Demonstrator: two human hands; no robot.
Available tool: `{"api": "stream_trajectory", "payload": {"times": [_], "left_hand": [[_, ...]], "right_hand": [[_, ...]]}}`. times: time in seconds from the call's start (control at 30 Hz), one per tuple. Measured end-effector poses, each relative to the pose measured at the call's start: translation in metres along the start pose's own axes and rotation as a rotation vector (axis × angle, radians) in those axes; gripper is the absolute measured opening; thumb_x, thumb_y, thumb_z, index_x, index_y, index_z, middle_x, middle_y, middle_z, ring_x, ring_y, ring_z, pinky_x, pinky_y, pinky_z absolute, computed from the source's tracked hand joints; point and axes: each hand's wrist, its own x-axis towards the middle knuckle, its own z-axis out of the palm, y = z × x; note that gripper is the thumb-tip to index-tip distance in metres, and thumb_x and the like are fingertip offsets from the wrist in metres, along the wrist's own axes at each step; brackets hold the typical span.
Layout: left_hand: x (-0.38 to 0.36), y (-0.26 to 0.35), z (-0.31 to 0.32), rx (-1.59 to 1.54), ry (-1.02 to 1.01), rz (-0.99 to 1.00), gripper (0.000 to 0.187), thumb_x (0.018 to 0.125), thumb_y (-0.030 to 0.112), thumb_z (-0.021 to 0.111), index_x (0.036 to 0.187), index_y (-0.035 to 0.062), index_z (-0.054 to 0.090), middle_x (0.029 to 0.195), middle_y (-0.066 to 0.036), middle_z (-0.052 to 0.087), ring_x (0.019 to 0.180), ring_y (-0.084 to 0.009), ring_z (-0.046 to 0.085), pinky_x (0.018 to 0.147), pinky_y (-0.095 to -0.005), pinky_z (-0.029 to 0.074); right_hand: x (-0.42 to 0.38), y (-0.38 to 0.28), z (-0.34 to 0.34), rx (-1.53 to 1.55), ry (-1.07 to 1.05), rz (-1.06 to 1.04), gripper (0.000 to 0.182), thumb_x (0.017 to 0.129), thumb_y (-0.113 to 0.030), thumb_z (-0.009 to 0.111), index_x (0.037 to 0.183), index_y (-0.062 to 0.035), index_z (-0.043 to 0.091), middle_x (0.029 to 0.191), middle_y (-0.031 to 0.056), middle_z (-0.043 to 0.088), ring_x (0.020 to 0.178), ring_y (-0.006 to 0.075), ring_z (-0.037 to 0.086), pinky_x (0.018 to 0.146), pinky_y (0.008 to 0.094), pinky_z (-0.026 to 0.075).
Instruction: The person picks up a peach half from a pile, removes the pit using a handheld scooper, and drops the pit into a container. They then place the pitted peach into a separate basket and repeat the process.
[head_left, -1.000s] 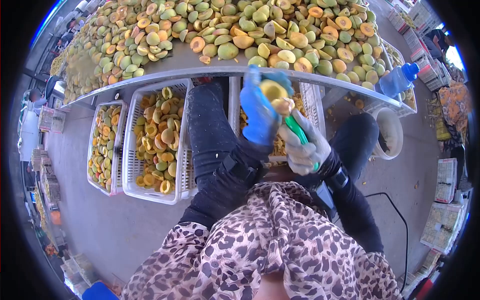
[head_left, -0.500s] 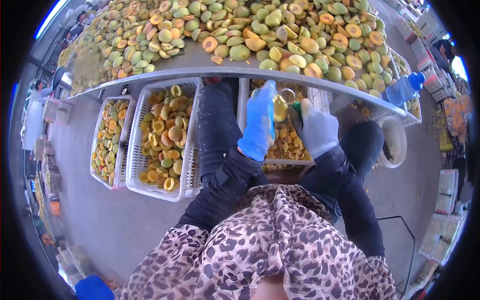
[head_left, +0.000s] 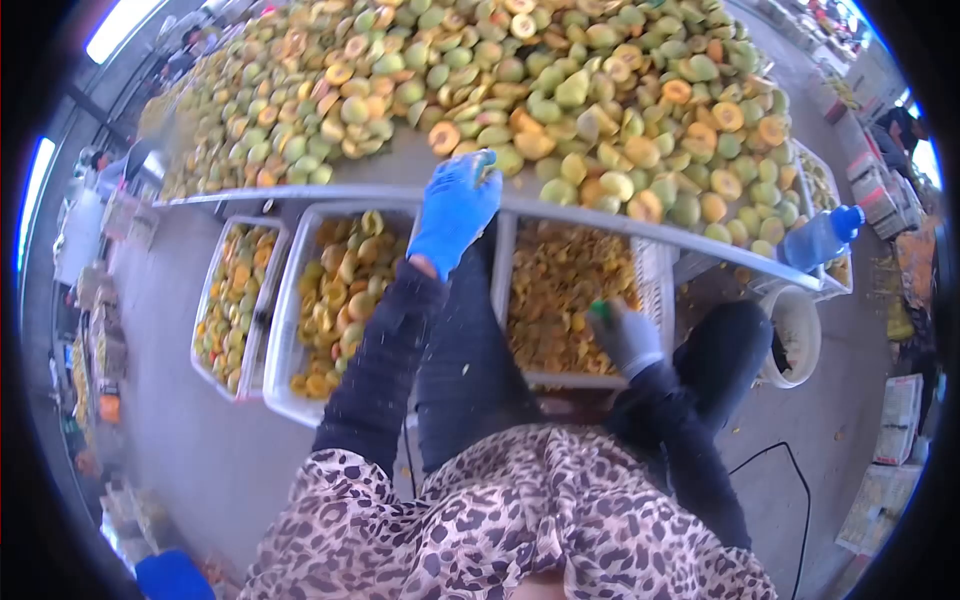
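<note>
My left hand [head_left: 455, 208], in a blue glove, is at the front rim of the metal table [head_left: 340, 194], just short of the heaped stone-fruit halves [head_left: 620, 185], green-yellow outside and orange within. Its fingers are curled together around something small, mostly hidden. My right hand [head_left: 628, 340], in a pale grey glove, is closed around a tool with a green handle [head_left: 600, 309]; the tool's working end is lost in blur. Below that hand lies a white crate [head_left: 655, 290] full of orange-brown fruit scraps [head_left: 560, 290].
Left of my legs are a white crate [head_left: 285, 335] of hollowed fruit halves and a narrower one [head_left: 205, 300] of fruit. A blue-capped bottle [head_left: 822, 240] stands at the table's right corner, above a white bucket [head_left: 803, 340]. A black cable [head_left: 800, 490] runs along the floor at right.
My left hand has moved from the scrap crate up and left to the table rim; the yellow piece beside it no longer shows. My right hand has lowered over the scraps, still gripping the tool.
</note>
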Motion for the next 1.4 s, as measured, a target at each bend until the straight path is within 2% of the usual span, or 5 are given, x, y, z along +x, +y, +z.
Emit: {"api": "stream_trajectory", "payload": {"times": [0.17, 0.47, 0.63, 1.2, 1.4], "left_hand": [[0.054, -0.012, 0.072, 0.423, -0.703, -0.283, 0.064, 0.076, 0.042, 0.063, 0.130, 0.0120, 0.047, 0.116, -0.023, 0.055, 0.108, -0.0414, 0.052, 0.090, -0.0533, 0.043], [0.047, -0.028, 0.073, 0.205, -0.480, -0.374, 0.064, 0.076, 0.036, 0.064, 0.128, 0.0023, 0.047, 0.106, -0.021, 0.061, 0.097, -0.0415, 0.059, 0.081, -0.0459, 0.050], [0.035, 0.058, 0.002, -1.519, -0.336, -1.098, 0.044, 0.094, 0.047, 0.045, 0.115, 0.0100, 0.058, 0.097, -0.008, 0.066, 0.080, -0.0183, 0.066, 0.055, -0.0306, 0.054], [-0.027, 0.128, -0.028, -0.399, -0.226, 0.016, 0.065, 0.090, 0.026, 0.064, 0.137, -0.0050, 0.031, 0.117, -0.012, 0.057, 0.108, -0.0173, 0.053, 0.100, -0.0311, 0.038], [-0.024, 0.177, -0.031, -1.288, -0.056, -0.592, 0.046, 0.094, 0.030, 0.051, 0.125, -0.0037, 0.050, 0.120, -0.014, 0.057, 0.111, -0.0202, 0.055, 0.098, -0.0313, 0.042]], "right_hand": [[-0.011, -0.029, -0.022, 0.067, -0.120, 0.061, 0.031, 0.089, -0.040, 0.058, 0.087, -0.0092, 0.053, 0.061, 0.0190, 0.060, 0.057, 0.0404, 0.060, 0.052, 0.0506, 0.046], [0.003, -0.041, -0.045, 0.182, -0.128, 0.038, 0.029, 0.088, -0.034, 0.060, 0.093, -0.0080, 0.048, 0.067, 0.0198, 0.061, 0.063, 0.0403, 0.063, 0.054, 0.0481, 0.049], [0.034, -0.068, -0.099, 0.460, 0.156, -0.221, 0.020, 0.092, -0.027, 0.057, 0.095, -0.0071, 0.054, 0.071, 0.0197, 0.060, 0.066, 0.0384, 0.062, 0.054, 0.0449, 0.046], [0.002, -0.102, -0.102, 0.200, 0.166, -0.271, 0.030, 0.093, -0.034, 0.054, 0.089, -0.0042, 0.055, 0.059, 0.0199, 0.059, 0.056, 0.0385, 0.060, 0.050, 0.0480, 0.046], [-0.003, -0.106, -0.107, 0.584, 0.142, -0.185, 0.026, 0.094, -0.025, 0.055, 0.091, 0.0004, 0.059, 0.066, 0.0213, 0.060, 0.061, 0.0372, 0.062, 0.052, 0.0411, 0.046]]}}
